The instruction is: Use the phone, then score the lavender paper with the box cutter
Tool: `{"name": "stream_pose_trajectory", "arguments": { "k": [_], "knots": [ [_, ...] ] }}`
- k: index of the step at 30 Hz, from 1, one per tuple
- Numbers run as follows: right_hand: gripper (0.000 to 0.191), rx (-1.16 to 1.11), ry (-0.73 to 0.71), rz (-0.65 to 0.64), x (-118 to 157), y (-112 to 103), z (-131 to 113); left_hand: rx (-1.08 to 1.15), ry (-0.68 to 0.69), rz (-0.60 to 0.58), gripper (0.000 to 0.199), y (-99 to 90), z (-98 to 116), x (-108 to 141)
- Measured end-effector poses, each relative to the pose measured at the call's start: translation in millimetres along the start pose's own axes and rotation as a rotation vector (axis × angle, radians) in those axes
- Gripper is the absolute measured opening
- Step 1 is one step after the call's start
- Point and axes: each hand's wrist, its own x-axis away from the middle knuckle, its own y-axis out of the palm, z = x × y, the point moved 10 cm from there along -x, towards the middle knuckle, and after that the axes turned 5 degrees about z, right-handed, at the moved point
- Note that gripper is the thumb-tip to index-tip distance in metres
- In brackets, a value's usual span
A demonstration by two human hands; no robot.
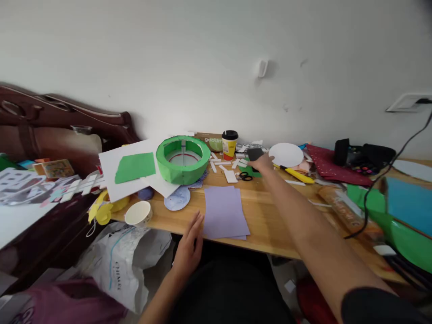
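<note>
Wooden tabletop (262, 213): the right hand (264, 163) partly hides a black piece (254, 154) at its fingertips, so I cannot tell its grip; nearer the body, purple sheets (224, 211) point lengthwise away, beside the open left hand (191, 241).

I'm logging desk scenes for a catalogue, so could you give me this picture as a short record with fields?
Surface: wooden table
Left hand: beside the near left part of the purple paper; contact unclear
Right hand: reached out to a black item; grip unclear
Near right hand: scissors with black handles
Back of table: lidded cup, yellow and red
Left of cup: green ring
Left of ring: green paper on white sheets
Front left edge: white bowl
</note>
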Motion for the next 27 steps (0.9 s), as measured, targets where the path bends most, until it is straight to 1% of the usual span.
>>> {"name": "stream_pose_trajectory", "arguments": {
  "k": [2, 3, 4, 5, 6, 8, 10, 11, 13, 15, 16, 17, 20, 23, 25, 27],
  "knots": [
    [0.088, -0.131, -0.053, -0.042, 23, 0, -2, 0.179, -0.073, 0.083, 0.044, -3.5, 0, -10],
    [0.082, -0.197, -0.083, -0.075, 42, 3, -2, 0.301, -0.123, 0.11, 0.042, -0.7, -1, -18],
    [0.077, -0.262, -0.114, -0.114, 65, 9, 0, 0.44, -0.187, 0.114, 0.04, 6.5, -4, -26],
    [0.074, -0.318, -0.145, -0.152, 91, 16, 2, 0.593, -0.271, 0.094, 0.041, 18.6, -8, -35],
    [0.073, -0.366, -0.177, -0.189, 118, 24, 6, 0.744, -0.371, 0.051, 0.044, 34.7, -13, -44],
    [0.077, -0.432, -0.227, -0.233, 168, 39, 14, 1.006, -0.587, -0.09, 0.054, 73.1, -18, -56],
    [0.084, -0.548, -0.248, -0.244, 204, 49, 22, 1.191, -0.743, -0.229, 0.062, 104.1, -18, -63],
    [0.081, -0.631, -0.233, -0.282, 215, 55, 25, 1.259, -0.788, -0.28, 0.064, 114.1, -17, -66],
    [0.069, -0.829, -0.184, -0.438, 229, 69, 26, 1.351, -0.831, -0.355, 0.069, 125.3, -17, -68],
    [0.06, -0.985, -0.143, -0.605, 236, 79, 22, 1.384, -0.854, -0.386, 0.069, 128.1, -20, -66],
    [0.06, -1.025, -0.131, -0.639, 236, 80, 21, 1.384, -0.861, -0.389, 0.068, 127.8, -21, -65],
    [0.062, -1.038, -0.119, -0.637, 234, 79, 22, 1.379, -0.865, -0.385, 0.066, 126.9, -23, -64],
    [0.068, -1.038, -0.058, -0.576, 230, 75, 27, 1.365, -0.863, -0.363, 0.061, 124.4, -23, -63],
    [0.071, -1.058, 0.007, -0.59, 235, 76, 30, 1.362, -0.857, -0.353, 0.06, 124.2, -21, -63],
    [0.071, -1.061, 0.001, -0.608, 238, 74, 29, 1.353, -0.851, -0.343, 0.062, 123.4, -20, -64],
    [0.062, -1.06, -0.038, -0.611, 236, 70, 27, 1.352, -0.846, -0.337, 0.062, 122.2, -20, -64]
  ]
}}
